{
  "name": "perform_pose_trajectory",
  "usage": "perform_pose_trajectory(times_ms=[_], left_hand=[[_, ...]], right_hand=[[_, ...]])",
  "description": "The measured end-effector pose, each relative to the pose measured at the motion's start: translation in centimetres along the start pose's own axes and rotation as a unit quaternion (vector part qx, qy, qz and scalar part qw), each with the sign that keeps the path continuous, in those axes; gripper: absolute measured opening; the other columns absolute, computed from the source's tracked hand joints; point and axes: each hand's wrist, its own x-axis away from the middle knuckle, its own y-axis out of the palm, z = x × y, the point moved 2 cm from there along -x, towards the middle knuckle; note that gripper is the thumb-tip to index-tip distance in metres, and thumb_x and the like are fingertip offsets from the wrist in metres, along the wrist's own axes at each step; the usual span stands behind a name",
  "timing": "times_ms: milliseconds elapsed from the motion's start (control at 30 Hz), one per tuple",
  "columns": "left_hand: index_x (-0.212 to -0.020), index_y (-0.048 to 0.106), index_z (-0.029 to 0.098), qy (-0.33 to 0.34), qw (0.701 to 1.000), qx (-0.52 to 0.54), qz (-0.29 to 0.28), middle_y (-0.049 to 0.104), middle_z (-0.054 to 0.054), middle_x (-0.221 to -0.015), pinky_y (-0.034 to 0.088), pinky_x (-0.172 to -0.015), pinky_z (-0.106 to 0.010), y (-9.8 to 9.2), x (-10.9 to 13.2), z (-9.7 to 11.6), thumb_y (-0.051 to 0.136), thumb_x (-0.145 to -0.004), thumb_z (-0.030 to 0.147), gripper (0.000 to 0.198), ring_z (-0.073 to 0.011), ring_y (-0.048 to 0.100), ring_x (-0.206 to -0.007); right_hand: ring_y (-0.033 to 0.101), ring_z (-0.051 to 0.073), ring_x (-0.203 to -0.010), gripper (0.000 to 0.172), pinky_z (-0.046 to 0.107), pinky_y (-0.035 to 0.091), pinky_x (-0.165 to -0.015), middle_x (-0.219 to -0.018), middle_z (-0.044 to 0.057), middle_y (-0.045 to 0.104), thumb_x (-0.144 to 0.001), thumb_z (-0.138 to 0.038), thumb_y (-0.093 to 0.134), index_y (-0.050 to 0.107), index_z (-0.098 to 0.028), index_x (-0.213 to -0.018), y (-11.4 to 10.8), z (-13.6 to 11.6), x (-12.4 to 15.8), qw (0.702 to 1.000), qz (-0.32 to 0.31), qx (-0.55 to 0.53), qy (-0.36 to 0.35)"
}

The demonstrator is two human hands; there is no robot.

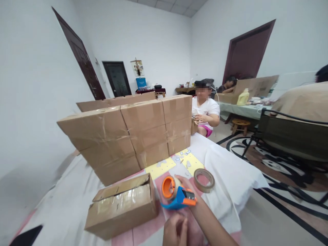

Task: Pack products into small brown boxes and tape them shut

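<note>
My right hand (188,183) is behind a blue and orange tape dispenser (178,200), which hides most of its fingers. It seems to hold the dispenser by its roll side. Close below, my left hand (175,229) is closed, its fingers curled together; anything inside them is hidden. To the left lies a cardboard box (123,208) with clear tape across its top and a dark gap along one flap edge. A roll of brown tape (204,180) rests flat on the cloth, right of the dispenser.
Stacked taped cartons (146,133) form a wall across the table behind the box. The white cloth (217,157) drapes over the table's right edge. A person in a white shirt (208,111) sits beyond. At right stand a dark folding chair (294,136) and a wooden stool (240,125).
</note>
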Motion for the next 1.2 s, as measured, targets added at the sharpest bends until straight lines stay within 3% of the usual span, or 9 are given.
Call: perform_pose_trajectory(times_ms=[133,300,467,567,700,867,1000,1100,1200], left_hand=[[-0.091,0.07,0.019,-0.047,0.997,0.049,-0.019,0.076,-0.009,-0.075,0.061,-0.07,-0.032,-1.6,1.0,0.7,0.071,-0.079,0.063,0.046,-0.0232,0.074,-0.07],[-0.111,0.068,0.017,-0.044,0.996,0.059,-0.057,0.08,-0.011,-0.088,0.061,-0.082,-0.032,-4.3,0.0,2.6,0.064,-0.09,0.052,0.041,-0.0226,0.077,-0.084],[-0.092,0.075,0.018,0.018,0.997,-0.026,-0.065,0.08,-0.012,-0.093,0.061,-0.081,-0.032,-7.3,-1.5,4.7,0.061,-0.092,0.044,0.029,-0.0243,0.077,-0.089],[-0.089,0.077,0.021,0.026,0.997,-0.063,-0.033,0.08,-0.009,-0.092,0.061,-0.083,-0.033,-8.8,-1.9,5.4,0.06,-0.092,0.044,0.029,-0.0235,0.076,-0.088],[-0.095,0.075,0.02,-0.012,0.997,-0.073,0.008,0.079,-0.008,-0.088,0.061,-0.068,-0.03,-10.7,-2.3,5.9,0.059,-0.092,0.048,0.032,-0.0198,0.073,-0.068],[-0.097,0.073,0.02,-0.029,0.993,-0.111,0.038,0.078,-0.008,-0.092,0.051,-0.047,-0.024,-12.4,-2.7,7.1,0.061,-0.091,0.051,0.034,-0.0158,0.066,-0.058],[-0.102,0.069,0.02,-0.031,0.991,-0.125,0.048,0.074,-0.003,-0.085,0.043,-0.04,-0.022,-12.9,-2.4,8.5,0.059,-0.093,0.051,0.033,-0.0099,0.053,-0.044],[-0.103,0.068,0.021,0.0,0.988,-0.144,0.053,0.073,-0.001,-0.085,0.044,-0.043,-0.022,-13.1,-2.0,9.6,0.056,-0.095,0.047,0.03,-0.0082,0.05,-0.043],[-0.101,0.069,0.022,0.047,0.983,-0.17,0.055,0.073,-0.001,-0.085,0.049,-0.054,-0.023,-13.2,-1.6,10.6,0.056,-0.096,0.043,0.026,-0.0098,0.058,-0.051]], right_hand=[[0.053,0.013,-0.053,0.041,0.025,0.042,-0.054,-0.059,-0.001,0.061,-0.065,-0.054,0.079,0.063,-0.016,-0.069,-0.1,-2.9,-1.5,0.998,-0.017,0.014,-0.058],[0.052,0.012,-0.058,0.042,0.023,0.04,-0.056,-0.06,0.0,0.061,-0.076,-0.054,0.072,0.064,-0.014,-0.068,1.2,-3.8,-5.4,0.967,-0.08,0.177,-0.167],[0.056,0.015,-0.061,0.036,0.026,0.045,-0.059,-0.062,0.001,0.063,-0.07,-0.047,0.076,0.065,-0.013,-0.071,1.0,-2.3,-8.0,0.967,-0.056,0.205,-0.143],[0.061,0.019,-0.08,0.039,0.029,0.049,-0.071,-0.085,0.004,0.068,-0.066,-0.04,0.08,0.065,-0.015,-0.092,0.5,-2.8,-7.8,0.964,0.012,0.207,-0.166],[0.059,0.02,-0.099,0.049,0.031,0.048,-0.083,-0.11,0.008,0.063,-0.071,-0.036,0.076,0.061,-0.018,-0.114,1.0,-4.0,-4.1,0.935,0.027,0.223,-0.276],[0.061,0.018,-0.09,0.017,0.031,0.046,-0.076,-0.1,0.006,0.066,-0.086,-0.032,0.069,0.071,-0.021,-0.098,3.9,-3.3,5.4,0.847,-0.232,0.315,-0.36],[0.062,0.019,-0.096,0.019,0.033,0.049,-0.087,-0.099,0.004,0.066,-0.081,-0.033,0.079,0.073,-0.022,-0.096,5.9,-2.6,11.2,0.764,-0.393,0.363,-0.36],[0.061,0.02,-0.096,0.015,0.034,0.048,-0.088,-0.095,0.004,0.066,-0.082,-0.027,0.078,0.071,-0.02,-0.094,6.6,-2.4,13.1,0.725,-0.409,0.402,-0.381],[0.061,0.019,-0.093,0.01,0.034,0.047,-0.086,-0.095,0.004,0.068,-0.086,-0.02,0.072,0.068,-0.019,-0.095,6.8,-2.4,13.8,0.732,-0.371,0.416,-0.392]])
